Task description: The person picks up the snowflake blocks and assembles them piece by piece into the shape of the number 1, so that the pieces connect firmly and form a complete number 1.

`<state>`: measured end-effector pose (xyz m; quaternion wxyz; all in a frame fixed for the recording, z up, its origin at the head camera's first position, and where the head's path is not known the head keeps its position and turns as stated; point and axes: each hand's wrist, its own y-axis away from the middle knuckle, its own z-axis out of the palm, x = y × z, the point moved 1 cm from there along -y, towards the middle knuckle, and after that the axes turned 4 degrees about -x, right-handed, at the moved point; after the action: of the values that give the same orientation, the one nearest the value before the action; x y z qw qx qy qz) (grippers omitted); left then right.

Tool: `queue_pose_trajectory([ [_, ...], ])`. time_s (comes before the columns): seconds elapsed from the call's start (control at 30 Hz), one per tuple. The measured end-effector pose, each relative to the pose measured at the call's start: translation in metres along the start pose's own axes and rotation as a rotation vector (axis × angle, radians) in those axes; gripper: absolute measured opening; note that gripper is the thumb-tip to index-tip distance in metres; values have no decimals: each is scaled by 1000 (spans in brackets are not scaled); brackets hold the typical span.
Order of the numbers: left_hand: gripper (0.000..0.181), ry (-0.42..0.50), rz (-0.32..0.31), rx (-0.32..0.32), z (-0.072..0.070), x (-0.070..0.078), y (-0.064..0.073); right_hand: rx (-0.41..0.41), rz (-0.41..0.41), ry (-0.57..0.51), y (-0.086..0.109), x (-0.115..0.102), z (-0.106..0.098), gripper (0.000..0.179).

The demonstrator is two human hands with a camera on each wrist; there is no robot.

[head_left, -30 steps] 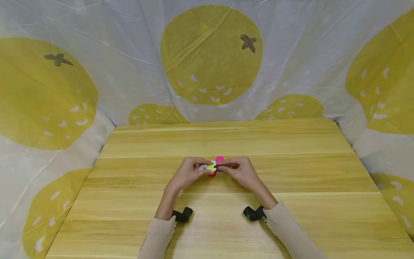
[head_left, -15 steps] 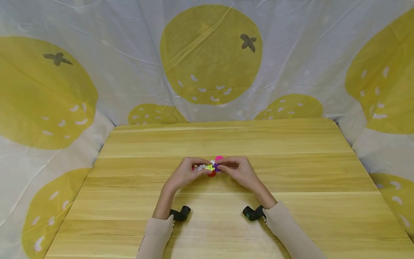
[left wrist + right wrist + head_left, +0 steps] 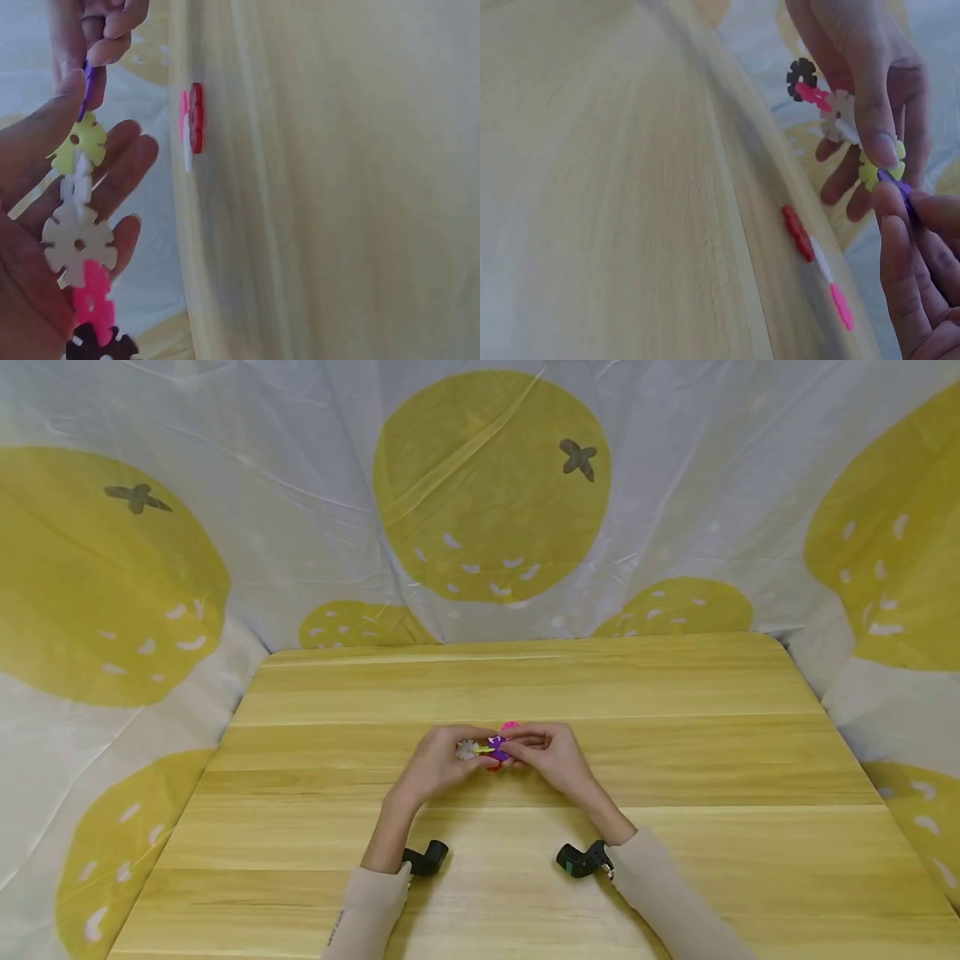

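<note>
My left hand (image 3: pixel 438 764) holds a short chain of notched plastic snowflake discs. In the left wrist view the chain crosses the palm: a black disc (image 3: pixel 101 346), a pink disc (image 3: pixel 93 301), a pale white disc (image 3: pixel 81 244), a white disc (image 3: pixel 77 186) seen nearly edge-on, and a yellow disc (image 3: pixel 79 144). Thumb and fingers grip it near the yellow end. My right hand (image 3: pixel 553 756) pinches a purple disc (image 3: pixel 901 196) between thumb and forefinger, its edge right against the yellow disc's rim. Fingers partly hide both discs where they meet.
On the wooden table (image 3: pixel 480 685) below the hands lie a red disc (image 3: pixel 798 234), a white disc (image 3: pixel 821 259) and a pink disc (image 3: pixel 841 306) in a row. Black wrist cameras (image 3: pixel 427 858) sit at both sleeves. A patterned cloth (image 3: pixel 300 485) hangs behind the table.
The chain has turned in my left hand: the yellow disc now shows edge-on and the pale disc faces up in the head view. The purple disc shows more of its face.
</note>
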<state>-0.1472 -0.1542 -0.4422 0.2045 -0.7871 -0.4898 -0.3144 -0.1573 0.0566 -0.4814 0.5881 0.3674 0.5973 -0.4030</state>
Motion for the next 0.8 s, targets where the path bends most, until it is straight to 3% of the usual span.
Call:
queue_pose_trajectory([
  [0.27, 38, 11, 62, 91, 1, -2, -1, 60, 93, -79, -6, -4, 7, 23],
  [0.5, 35, 45, 56, 68, -3, -9, 0, 63, 135, -84, -10, -4, 4, 21],
  [0.67, 34, 63, 45, 61, -8, -13, 1, 34, 164, 4, -9, 0, 0, 23],
  [0.8, 34, 56, 23, 63, -11, -17, 3, -37, 156, 154, -7, 6, -3, 25],
])
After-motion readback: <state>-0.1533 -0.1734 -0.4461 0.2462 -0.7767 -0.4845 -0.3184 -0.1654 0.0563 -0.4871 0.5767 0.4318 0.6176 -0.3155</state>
